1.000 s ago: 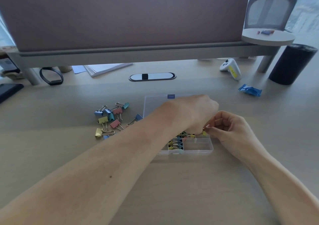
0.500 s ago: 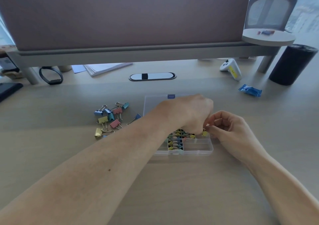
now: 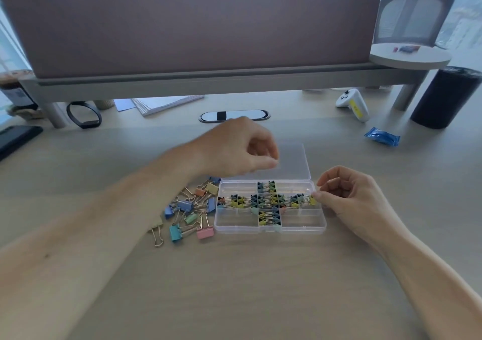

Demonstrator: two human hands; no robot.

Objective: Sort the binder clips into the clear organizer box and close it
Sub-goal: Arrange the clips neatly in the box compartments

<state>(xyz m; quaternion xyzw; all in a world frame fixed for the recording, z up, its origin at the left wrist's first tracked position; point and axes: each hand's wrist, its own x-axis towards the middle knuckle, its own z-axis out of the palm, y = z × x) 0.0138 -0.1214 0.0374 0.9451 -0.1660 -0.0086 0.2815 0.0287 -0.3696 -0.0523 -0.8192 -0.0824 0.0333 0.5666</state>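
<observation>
Lying flat on the pale wood-grain desk point(image 3: 234, 287), the clear organizer box point(image 3: 270, 228) runs its long axis left to right, its thin transparent lid point(image 3: 294, 162) hinged open and laid back on the far side. Small binder clips point(image 3: 270, 201) with folded wire handles fill the middle row of compartments and the centre column, forming a cross; the four corner compartments look bare. Just left of the box, a loose pile of larger pastel clips point(image 3: 187, 210) in blue, pink, green, yellow and orange lies scattered, handles pointing in different directions, the nearest ones touching or almost touching the box's left wall.

The left hand point(image 3: 240, 149) hovers above the lid's left part, fingers curled loosely with thumb and forefinger near each other; blur makes it impossible to tell whether anything is pinched. The right hand point(image 3: 347, 196) sits at the box's right end, fingertips closed on a yellow clip point(image 3: 312, 201) at the right end of the middle row.

Open desk spreads wide in front of the box and to its right. Farther back lie a blue wrapper point(image 3: 382, 136), a white controller point(image 3: 353, 102) and a dark cylinder point(image 3: 446, 97), well apart from the box.
</observation>
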